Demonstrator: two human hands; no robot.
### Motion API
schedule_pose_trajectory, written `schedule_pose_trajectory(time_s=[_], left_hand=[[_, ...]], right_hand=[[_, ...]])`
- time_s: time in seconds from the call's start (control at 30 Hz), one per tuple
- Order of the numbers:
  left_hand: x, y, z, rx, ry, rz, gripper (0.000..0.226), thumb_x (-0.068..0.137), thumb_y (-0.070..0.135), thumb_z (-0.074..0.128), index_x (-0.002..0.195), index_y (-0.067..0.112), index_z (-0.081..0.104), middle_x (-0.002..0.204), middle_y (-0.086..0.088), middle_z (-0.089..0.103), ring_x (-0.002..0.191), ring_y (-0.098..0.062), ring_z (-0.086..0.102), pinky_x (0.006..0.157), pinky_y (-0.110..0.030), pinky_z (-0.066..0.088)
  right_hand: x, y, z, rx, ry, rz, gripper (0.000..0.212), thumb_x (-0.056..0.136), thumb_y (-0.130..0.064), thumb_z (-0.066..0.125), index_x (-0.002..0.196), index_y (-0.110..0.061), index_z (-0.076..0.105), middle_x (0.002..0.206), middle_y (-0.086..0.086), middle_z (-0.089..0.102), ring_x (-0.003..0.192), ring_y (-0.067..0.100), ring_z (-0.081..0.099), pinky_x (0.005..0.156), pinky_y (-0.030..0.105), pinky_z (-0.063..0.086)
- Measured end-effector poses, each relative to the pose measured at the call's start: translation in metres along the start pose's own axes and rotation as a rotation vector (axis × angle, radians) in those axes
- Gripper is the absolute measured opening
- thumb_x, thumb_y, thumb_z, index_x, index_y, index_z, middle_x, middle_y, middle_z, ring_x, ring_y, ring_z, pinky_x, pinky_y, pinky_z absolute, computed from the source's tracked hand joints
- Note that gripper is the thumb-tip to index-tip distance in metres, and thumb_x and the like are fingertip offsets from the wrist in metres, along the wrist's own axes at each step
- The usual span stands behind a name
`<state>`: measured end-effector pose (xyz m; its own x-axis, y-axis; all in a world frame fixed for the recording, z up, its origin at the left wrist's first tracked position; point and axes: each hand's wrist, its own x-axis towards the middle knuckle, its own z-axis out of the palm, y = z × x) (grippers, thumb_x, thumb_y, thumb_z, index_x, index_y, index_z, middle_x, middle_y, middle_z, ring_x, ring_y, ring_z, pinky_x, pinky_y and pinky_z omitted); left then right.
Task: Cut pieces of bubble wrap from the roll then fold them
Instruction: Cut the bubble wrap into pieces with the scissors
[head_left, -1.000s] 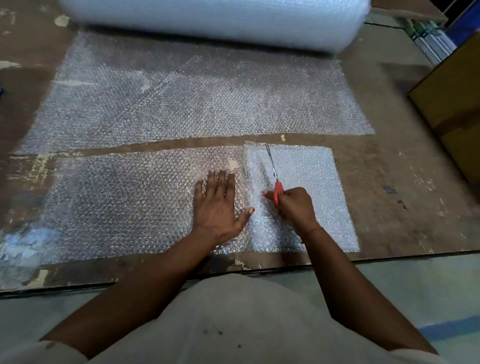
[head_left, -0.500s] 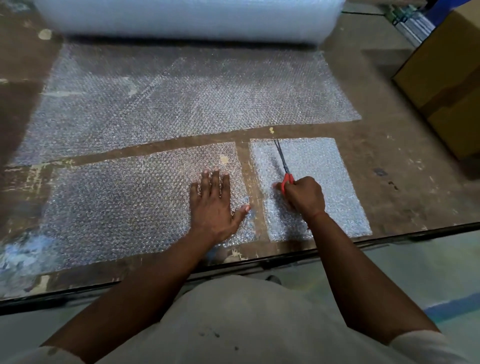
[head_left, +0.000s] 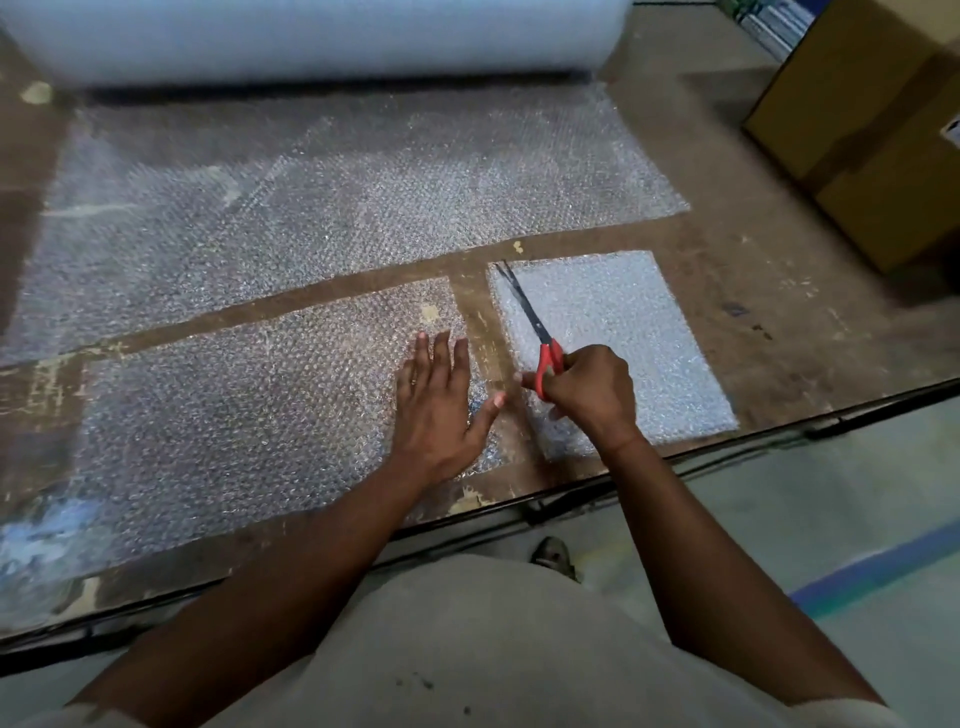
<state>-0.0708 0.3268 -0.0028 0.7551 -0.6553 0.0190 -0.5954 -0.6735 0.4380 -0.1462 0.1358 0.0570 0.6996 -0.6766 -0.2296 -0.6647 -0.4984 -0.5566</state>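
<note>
We see a brown, worn counter (head_left: 753, 291) from above. Far side: big bubble wrap roll (head_left: 311, 36), blurred, lying across the counter. The unrolled sheet (head_left: 337, 208) runs from it toward us and ends in a cut edge.

Near side, two cut pieces, apart from each other with a bare strip of counter between them. Large piece (head_left: 234, 415) on the left, see-through, flat. Small piece (head_left: 623, 343) on the right, whiter and more opaque, looks like more than one layer, though we cannot tell for sure. It lies just beside the near counter edge.

Left hand (head_left: 436, 400) lies flat on the right end of the large piece, fingers straight and together, thumb spread out to the right. Its grip is fully open, holding nothing, only pressing down.

Right hand (head_left: 587, 389) sits over the left part of the small piece, fingers curled tight round the red handles of the scissors (head_left: 530, 322). Dark blades point far-left, tips at the far-left corner of the small piece, blades look closed or nearly so. We cannot tell if the blades touch the wrap.

Cardboard box (head_left: 872, 130) at the far right. Grey floor (head_left: 831, 519) with a blue line (head_left: 878, 566) below the counter edge; a shoe (head_left: 553, 553) shows there.
</note>
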Motion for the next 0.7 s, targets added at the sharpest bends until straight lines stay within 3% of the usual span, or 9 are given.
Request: schedule_pose_trajectory(time_s=[0.1, 0.17, 0.23, 0.3, 0.37, 0.47, 0.57, 0.63, 0.7], left_hand=[[-0.003, 0.022, -0.008, -0.452, 0.081, -0.009, 0.086, 0.098, 0.079, 0.028, 0.161, 0.022, 0.041, 0.168, -0.001, 0.041, 0.160, -0.018, 0.029, 0.131, -0.045, 0.005], [-0.004, 0.038, -0.013, -0.794, 0.049, -0.128, 0.067, 0.091, 0.078, 0.049, 0.134, 0.028, 0.063, 0.135, 0.008, 0.069, 0.134, -0.013, 0.060, 0.124, -0.044, 0.029], [-0.001, 0.047, -0.016, -1.048, 0.046, -0.264, 0.043, 0.093, 0.066, 0.066, 0.115, 0.028, 0.068, 0.111, 0.005, 0.075, 0.109, -0.008, 0.069, 0.104, -0.041, 0.051], [0.000, 0.049, -0.016, -1.044, 0.130, -0.317, 0.015, 0.107, 0.039, 0.062, 0.100, 0.026, 0.065, 0.095, 0.004, 0.071, 0.087, 0.004, 0.066, 0.084, -0.033, 0.049], [0.000, 0.048, -0.018, -0.998, 0.204, -0.307, 0.020, 0.112, 0.032, 0.053, 0.100, 0.021, 0.063, 0.089, 0.004, 0.066, 0.079, 0.001, 0.061, 0.077, -0.033, 0.045], [-0.002, 0.039, -0.020, -0.917, 0.307, -0.280, 0.038, 0.108, 0.040, 0.044, 0.114, 0.008, 0.062, 0.095, 0.000, 0.067, 0.088, -0.011, 0.064, 0.082, -0.034, 0.050], [-0.008, 0.033, -0.025, -0.856, 0.337, -0.275, 0.039, 0.108, 0.039, 0.042, 0.115, 0.006, 0.061, 0.097, 0.004, 0.066, 0.088, -0.001, 0.062, 0.081, -0.032, 0.049], [-0.014, 0.029, -0.031, -0.798, 0.345, -0.255, 0.036, 0.110, 0.038, 0.041, 0.115, 0.008, 0.059, 0.097, 0.007, 0.065, 0.088, 0.004, 0.061, 0.080, -0.030, 0.046], [-0.017, 0.026, -0.038, -0.757, 0.313, -0.217, 0.041, 0.112, 0.045, 0.039, 0.130, 0.013, 0.056, 0.110, 0.005, 0.069, 0.102, 0.001, 0.065, 0.088, -0.033, 0.050]], right_hand=[[-0.019, -0.014, 0.010, 0.024, -0.042, -0.135, 0.050, 0.078, -0.060, 0.070, 0.056, -0.015, 0.072, 0.047, 0.000, 0.064, 0.052, 0.012, 0.070, 0.059, 0.033, 0.057], [-0.028, -0.023, 0.016, 0.016, -0.053, -0.211, 0.051, 0.088, -0.051, 0.071, 0.050, -0.018, 0.060, 0.050, 0.005, 0.061, 0.058, 0.014, 0.069, 0.050, 0.029, 0.046], [-0.031, -0.032, 0.019, -0.010, -0.090, -0.254, 0.046, 0.094, -0.041, 0.071, 0.055, -0.020, 0.057, 0.063, 0.008, 0.069, 0.066, 0.020, 0.072, 0.052, 0.029, 0.046], [-0.028, -0.038, 0.019, -0.067, -0.149, -0.321, 0.042, 0.095, -0.039, 0.070, 0.061, -0.016, 0.063, 0.067, 0.010, 0.071, 0.068, 0.022, 0.071, 0.056, 0.030, 0.045], [-0.025, -0.041, 0.018, -0.052, -0.256, -0.359, 0.035, 0.093, -0.032, 0.069, 0.064, -0.012, 0.066, 0.066, 0.008, 0.070, 0.066, 0.023, 0.068, 0.058, 0.031, 0.044], [-0.024, -0.044, 0.018, 0.107, -0.414, -0.431, 0.022, 0.085, -0.026, 0.064, 0.072, -0.008, 0.069, 0.067, 0.005, 0.072, 0.068, 0.023, 0.072, 0.060, 0.040, 0.054], [-0.033, -0.053, 0.024, 0.023, -0.317, -0.538, 0.025, 0.097, -0.026, 0.061, 0.073, -0.016, 0.061, 0.074, 0.006, 0.071, 0.071, 0.028, 0.068, 0.061, 0.034, 0.042], [-0.040, -0.060, 0.030, -0.124, -0.220, -0.620, 0.021, 0.103, -0.031, 0.053, 0.091, -0.020, 0.066, 0.088, 0.014, 0.075, 0.078, 0.036, 0.069, 0.062, 0.034, 0.042], [-0.043, -0.059, 0.032, -0.164, -0.091, -0.704, 0.029, 0.103, -0.030, 0.045, 0.108, -0.014, 0.068, 0.089, 0.017, 0.075, 0.075, 0.040, 0.069, 0.060, 0.036, 0.042]])
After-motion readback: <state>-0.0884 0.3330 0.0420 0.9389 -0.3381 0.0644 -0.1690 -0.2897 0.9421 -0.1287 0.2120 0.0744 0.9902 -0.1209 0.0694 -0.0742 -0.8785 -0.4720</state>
